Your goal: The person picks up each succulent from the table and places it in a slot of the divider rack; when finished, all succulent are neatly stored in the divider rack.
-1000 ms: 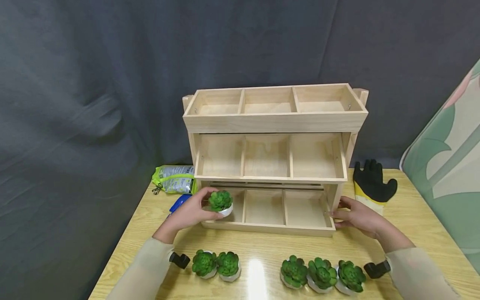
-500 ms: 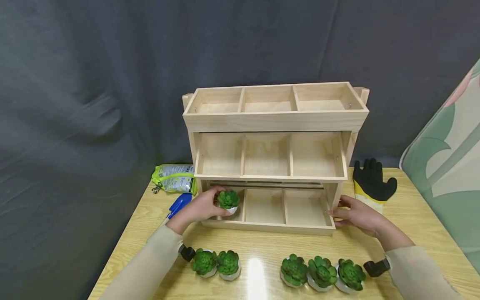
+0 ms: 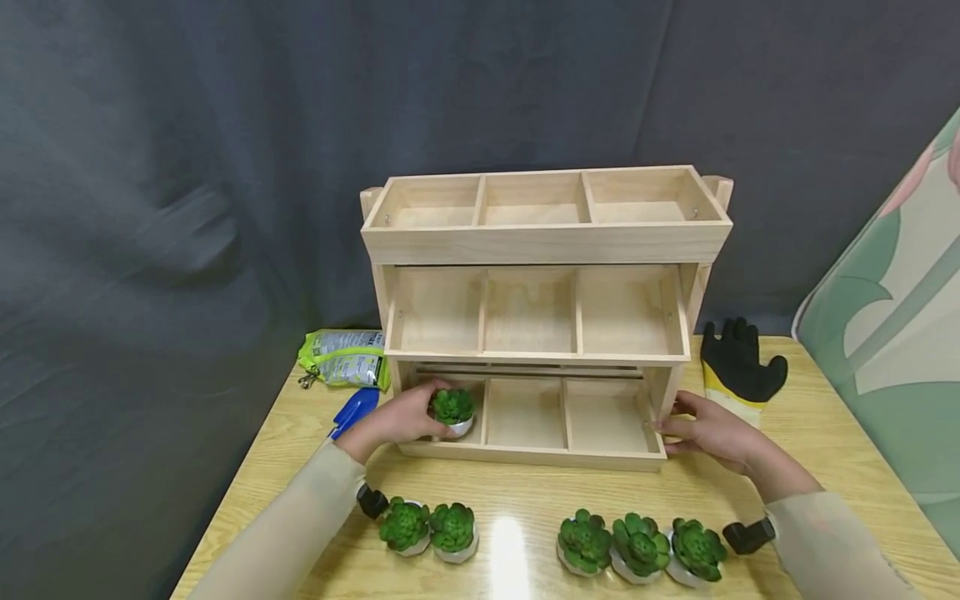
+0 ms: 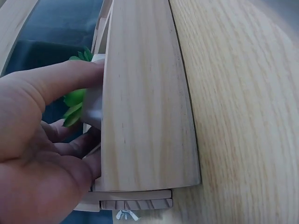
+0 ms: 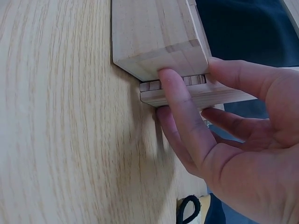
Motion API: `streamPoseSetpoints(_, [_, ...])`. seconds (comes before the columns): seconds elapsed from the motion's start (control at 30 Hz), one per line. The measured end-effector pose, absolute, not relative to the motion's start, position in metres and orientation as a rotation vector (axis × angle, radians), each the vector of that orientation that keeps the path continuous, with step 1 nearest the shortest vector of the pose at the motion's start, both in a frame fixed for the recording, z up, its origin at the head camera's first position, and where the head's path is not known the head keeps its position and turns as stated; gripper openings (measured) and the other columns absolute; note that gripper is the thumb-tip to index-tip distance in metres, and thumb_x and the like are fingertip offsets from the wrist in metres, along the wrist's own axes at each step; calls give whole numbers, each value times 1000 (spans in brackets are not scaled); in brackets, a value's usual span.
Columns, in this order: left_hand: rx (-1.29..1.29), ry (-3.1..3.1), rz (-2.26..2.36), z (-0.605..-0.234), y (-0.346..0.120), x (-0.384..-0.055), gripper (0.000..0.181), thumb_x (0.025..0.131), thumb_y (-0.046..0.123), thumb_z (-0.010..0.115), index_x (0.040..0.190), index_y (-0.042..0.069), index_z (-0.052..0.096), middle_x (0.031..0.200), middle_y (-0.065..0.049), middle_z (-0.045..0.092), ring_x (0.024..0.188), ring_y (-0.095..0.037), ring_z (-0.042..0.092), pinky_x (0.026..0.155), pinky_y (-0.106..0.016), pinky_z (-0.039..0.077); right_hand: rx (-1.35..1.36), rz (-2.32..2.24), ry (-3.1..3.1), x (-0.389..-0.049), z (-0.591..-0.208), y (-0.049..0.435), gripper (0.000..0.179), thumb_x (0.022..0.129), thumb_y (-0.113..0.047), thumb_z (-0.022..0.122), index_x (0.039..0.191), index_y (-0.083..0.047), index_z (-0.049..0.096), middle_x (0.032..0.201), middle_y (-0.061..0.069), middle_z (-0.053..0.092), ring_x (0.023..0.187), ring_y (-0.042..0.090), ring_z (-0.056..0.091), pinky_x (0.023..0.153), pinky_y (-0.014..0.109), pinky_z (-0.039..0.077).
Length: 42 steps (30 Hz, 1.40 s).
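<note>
A three-tier wooden plant stand [image 3: 547, 247] holds divided trays. Inside the left compartment of its bottom tray, my left hand [image 3: 405, 415] grips a small potted succulent [image 3: 453, 406] by its white pot [image 4: 95, 100]. Thumb and fingers lie on either side of that pot, whose lower part is hidden behind the tray's front board [image 4: 145, 102] in the left wrist view. At the stand's lower right corner, my right hand [image 3: 712, 435] holds the bottom tray's end and the side leg [image 5: 201, 99] between thumb and fingers.
Several potted succulents stand along the table's near edge, two in a left group [image 3: 453, 527] and three in a right group [image 3: 641, 546]. A blue trowel [image 3: 356, 410] and a green-grey bag [image 3: 347, 358] lie left; a black-and-yellow glove [image 3: 738, 367] lies right.
My left hand has carried the succulent rightward and then lowered it into the bottom left compartment. The right hand keeps its hold on the stand's corner.
</note>
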<state>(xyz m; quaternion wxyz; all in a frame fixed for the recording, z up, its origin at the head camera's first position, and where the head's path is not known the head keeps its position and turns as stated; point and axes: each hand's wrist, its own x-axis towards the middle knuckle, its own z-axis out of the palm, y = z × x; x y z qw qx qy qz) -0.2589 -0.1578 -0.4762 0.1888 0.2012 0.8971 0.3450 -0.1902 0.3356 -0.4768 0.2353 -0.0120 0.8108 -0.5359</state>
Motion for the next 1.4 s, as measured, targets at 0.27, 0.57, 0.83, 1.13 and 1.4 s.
streamPoseSetpoints(0.27, [568, 2534, 927, -476, -154, -257, 73, 86, 20, 90, 148, 5, 53, 132, -13, 69, 118, -26, 68, 109, -51, 56, -42, -1477, 2220, -189, -477, 335, 87, 108, -16, 62, 165, 13, 3, 162, 44, 23, 134, 47, 61, 96, 40, 67])
streamPoseSetpoints(0.57, [651, 2561, 910, -468, -157, -251, 81, 85, 16, 89, 155, 5, 49, 142, -16, 66, 128, -32, 66, 113, -54, 55, -44, -1480, 2220, -189, -479, 336, 86, 109, -15, 61, 166, 13, 3, 162, 44, 22, 135, 49, 60, 96, 41, 66])
streamPoseSetpoints(0.83, [665, 2564, 1000, -453, -165, -241, 85, 92, 25, 86, 163, 6, 43, 161, -15, 55, 144, -38, 57, 122, -57, 48, -41, -1475, 2224, -190, -479, 336, 85, 108, -15, 61, 165, 14, 5, 160, 43, 25, 134, 48, 61, 96, 41, 67])
streamPoseSetpoints(1.13, [682, 2537, 1132, -435, -182, -213, 76, 99, 27, 79, 163, 13, 42, 164, -16, 48, 149, -43, 51, 120, -61, 48, -39, -1470, 2226, -188, -478, 336, 84, 109, -16, 61, 164, 15, 7, 160, 43, 26, 133, 45, 61, 95, 39, 67])
streamPoseSetpoints(1.4, [673, 2520, 1225, -429, -210, -176, 76, 100, 40, 76, 164, 19, 40, 168, -12, 45, 153, -37, 48, 123, -55, 47, -53, -1475, 2240, -188, -482, 338, 80, 110, -18, 60, 164, 15, 10, 157, 42, 31, 133, 42, 62, 96, 41, 66])
